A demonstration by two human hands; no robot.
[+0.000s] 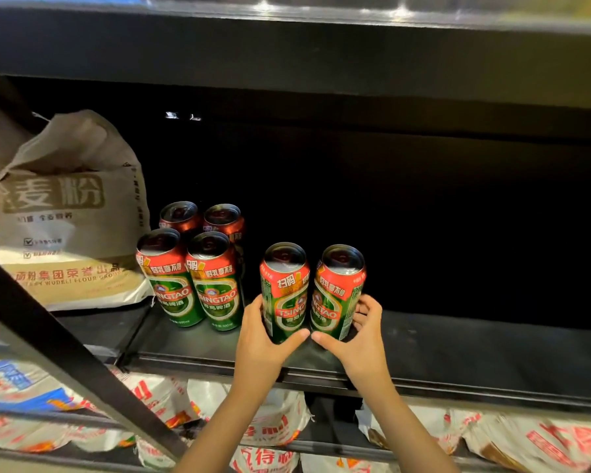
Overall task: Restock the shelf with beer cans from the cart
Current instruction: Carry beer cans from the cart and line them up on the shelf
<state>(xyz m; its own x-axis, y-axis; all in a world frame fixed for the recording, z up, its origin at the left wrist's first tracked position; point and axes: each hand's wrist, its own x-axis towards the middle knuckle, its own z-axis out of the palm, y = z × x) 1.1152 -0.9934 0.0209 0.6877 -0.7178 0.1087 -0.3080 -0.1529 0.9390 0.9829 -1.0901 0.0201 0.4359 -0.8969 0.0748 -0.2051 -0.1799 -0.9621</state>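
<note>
Two tall cylindrical beer cans, green with red tops and the Tsingtao logo, stand side by side near the front edge of a black metal shelf (458,346). Both are upright, their long axes vertical and their dark lids facing up; they appear to touch each other or nearly so. The left-hand can (285,291) shows its logo facing the viewer, and the right-hand can (338,291) has its logo turned slightly to the left.

The person's left hand (260,339) grips the left-hand can low on its body, fingers curled behind its left side and the thumb lying across the lower front. The right hand (359,336) grips the right-hand can the same way, fingers curled round its right side and the thumb across the lower front. The two thumb tips nearly meet between the cans. Both forearms reach up from the bottom of the view.

To the left, apart from the held pair, four more cans of the same kind (193,264) stand upright in a tight two-by-two block on the same shelf. Left of them lies a beige paper flour sack (65,213) with printed Chinese characters. The back of the shelf is dark. On the shelf below lie white bags with red lettering (277,425). A black diagonal metal bar (65,356) crosses the lower left.
</note>
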